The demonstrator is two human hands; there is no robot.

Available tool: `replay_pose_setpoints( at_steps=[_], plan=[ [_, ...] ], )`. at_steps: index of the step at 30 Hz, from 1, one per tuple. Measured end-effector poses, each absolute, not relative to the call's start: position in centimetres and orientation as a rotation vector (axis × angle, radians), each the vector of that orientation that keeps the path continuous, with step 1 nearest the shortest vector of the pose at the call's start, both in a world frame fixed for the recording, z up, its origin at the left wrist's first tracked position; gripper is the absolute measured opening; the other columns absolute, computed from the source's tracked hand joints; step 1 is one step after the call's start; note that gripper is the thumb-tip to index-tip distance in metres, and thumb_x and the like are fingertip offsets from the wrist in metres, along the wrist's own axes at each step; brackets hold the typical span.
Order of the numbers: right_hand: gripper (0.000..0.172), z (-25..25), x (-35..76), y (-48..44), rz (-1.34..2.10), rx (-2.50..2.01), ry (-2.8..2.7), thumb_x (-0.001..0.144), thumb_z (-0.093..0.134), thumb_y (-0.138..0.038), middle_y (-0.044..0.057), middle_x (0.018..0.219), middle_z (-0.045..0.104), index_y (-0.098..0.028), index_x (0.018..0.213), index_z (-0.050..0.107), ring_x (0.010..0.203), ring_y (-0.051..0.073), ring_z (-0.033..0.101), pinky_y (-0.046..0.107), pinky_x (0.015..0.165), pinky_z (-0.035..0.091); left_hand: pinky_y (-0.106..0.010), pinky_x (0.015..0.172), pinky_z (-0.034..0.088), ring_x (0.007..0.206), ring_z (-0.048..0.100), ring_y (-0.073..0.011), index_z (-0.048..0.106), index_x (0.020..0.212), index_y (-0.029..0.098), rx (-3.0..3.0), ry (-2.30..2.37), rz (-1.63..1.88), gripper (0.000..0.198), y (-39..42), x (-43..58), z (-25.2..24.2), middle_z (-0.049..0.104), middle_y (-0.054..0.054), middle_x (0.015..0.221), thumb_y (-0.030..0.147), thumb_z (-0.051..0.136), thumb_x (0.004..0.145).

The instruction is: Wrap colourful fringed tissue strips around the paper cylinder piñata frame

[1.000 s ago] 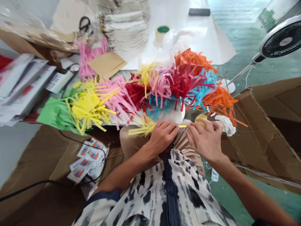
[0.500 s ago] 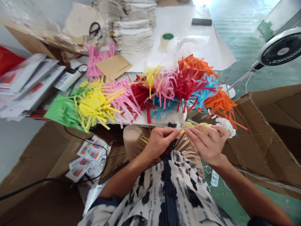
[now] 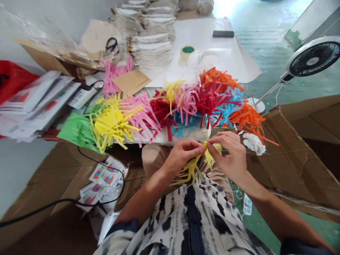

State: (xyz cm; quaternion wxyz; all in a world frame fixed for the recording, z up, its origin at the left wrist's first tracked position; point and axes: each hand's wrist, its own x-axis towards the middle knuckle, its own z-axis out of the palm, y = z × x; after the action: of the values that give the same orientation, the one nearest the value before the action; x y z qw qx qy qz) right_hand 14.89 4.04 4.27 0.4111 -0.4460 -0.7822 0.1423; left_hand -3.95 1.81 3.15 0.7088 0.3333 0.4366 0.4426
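Note:
My left hand [image 3: 183, 157] and my right hand [image 3: 228, 154] meet over my lap, both pinching a bunch of yellow fringed paper [image 3: 191, 170]. Its cut strands hang down toward my patterned shirt, and my fingers hide its upper part. Just beyond my hands lies a heap of fringed paper [image 3: 170, 113] in red, pink, blue and orange, with a green fringed sheet [image 3: 75, 129] and a yellow tuft [image 3: 110, 122] at its left. Crumpled white paper [image 3: 253, 143] lies right of my right hand.
Stacked pale bags [image 3: 151, 46], scissors [image 3: 111, 46] and a tape roll [image 3: 187, 53] stand beyond the heap. A floor fan [image 3: 313, 56] stands at the right. Cardboard sheets [image 3: 297, 148] flank my knees, with printed cards [image 3: 105, 177] and a black cable on the left one.
My hands have drawn closer together. The yellow paper, a thin strip between my fingers earlier, now shows as a fringed bunch hanging below them. My view has tilted slightly.

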Motion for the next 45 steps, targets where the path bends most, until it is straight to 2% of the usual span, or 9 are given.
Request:
replay_pose_setpoints(
  at_steps=[4,7,11,15,21,26,33,39,45],
  plan=[
    [0.016,5.6,13.8,5.1,0.798,-1.116,-1.722,0.095,0.074,-0.037,0.001,0.086,0.073,-0.025,0.085,0.074,0.086,0.020,0.066,0.036,0.083,0.050,-0.024,0.086,0.050,0.090,0.066,-0.0127,0.080,0.079,0.018,0.939,0.943,1.123,0.024,2.9,-4.7,4.8,0.074,-0.002,0.102,0.038,0.093,0.077],
    [0.016,6.4,13.2,5.8,0.858,-1.059,-1.693,0.095,0.074,-0.038,0.001,0.088,0.073,-0.025,0.086,0.074,0.089,0.019,0.066,0.036,0.088,0.050,-0.025,0.085,0.051,0.088,0.066,-0.0127,0.081,0.082,0.018,1.012,0.915,1.137,0.018,3.4,-5.1,6.0,0.074,-0.003,0.098,0.033,0.089,0.083],
    [0.020,6.4,12.7,5.6,1.010,-0.907,-1.762,0.103,0.064,-0.039,0.003,0.109,0.075,-0.025,0.116,0.071,0.102,0.019,0.069,0.034,0.094,0.053,-0.025,0.091,0.053,0.093,0.068,-0.0128,0.081,0.083,0.021,1.071,0.873,1.325,0.009,4.2,-6.0,7.2,0.075,-0.002,0.099,0.026,0.088,0.085],
    [0.026,4.9,13.5,4.9,1.126,-0.856,-2.036,0.102,0.064,-0.043,0.004,0.090,0.076,-0.021,0.101,0.076,0.084,0.019,0.070,0.030,0.078,0.055,-0.027,0.094,0.056,0.095,0.071,-0.0140,0.076,0.077,0.021,0.971,0.753,1.546,0.022,5.8,-8.2,8.7,0.073,-0.001,0.094,0.034,0.093,0.079],
    [0.027,5.5,15.3,5.2,0.803,-1.008,-1.946,0.099,0.065,-0.035,0.008,0.124,0.077,-0.028,0.122,0.076,0.114,0.026,0.072,0.043,0.103,0.054,-0.028,0.085,0.059,0.084,0.073,-0.0145,0.074,0.076,0.018,1.063,0.797,1.514,0.026,6.1,-8.6,9.8,0.072,-0.002,0.089,0.035,0.094,0.078],
    [0.020,8.6,13.9,5.0,0.668,-0.976,-1.698,0.100,0.070,-0.039,0.004,0.109,0.078,-0.028,0.115,0.077,0.100,0.022,0.073,0.036,0.093,0.055,-0.024,0.079,0.055,0.085,0.070,-0.0127,0.080,0.079,0.018,1.198,0.820,1.348,0.019,4.9,-5.7,9.3,0.074,-0.004,0.096,0.032,0.093,0.079],
    [0.012,8.2,13.3,4.9,0.580,-0.977,-1.619,0.099,0.071,-0.030,0.000,0.087,0.074,-0.025,0.089,0.076,0.081,0.016,0.067,0.029,0.076,0.051,-0.026,0.076,0.054,0.080,0.069,-0.0139,0.079,0.080,0.015,1.122,0.795,1.236,0.032,5.0,-3.8,8.2,0.077,-0.006,0.088,0.041,0.097,0.073],
    [0.011,8.7,13.6,6.7,0.540,-0.965,-1.665,0.100,0.070,-0.032,0.001,0.093,0.077,-0.027,0.097,0.080,0.085,0.017,0.069,0.031,0.081,0.052,-0.025,0.073,0.053,0.074,0.071,-0.0141,0.078,0.088,0.015,0.936,0.752,1.272,0.041,6.6,-3.8,6.8,0.077,-0.003,0.081,0.042,0.100,0.067],
    [0.032,10.7,11.5,18.0,0.405,-1.158,-2.020,0.106,0.057,-0.044,0.004,0.105,0.081,-0.024,0.103,0.081,0.099,0.021,0.074,0.032,0.090,0.055,-0.023,0.071,0.049,0.071,0.068,-0.0121,0.080,0.087,0.014,0.803,0.783,1.264,0.040,7.3,-7.2,5.7,0.075,-0.004,0.078,0.045,0.098,0.070]
  ],
)
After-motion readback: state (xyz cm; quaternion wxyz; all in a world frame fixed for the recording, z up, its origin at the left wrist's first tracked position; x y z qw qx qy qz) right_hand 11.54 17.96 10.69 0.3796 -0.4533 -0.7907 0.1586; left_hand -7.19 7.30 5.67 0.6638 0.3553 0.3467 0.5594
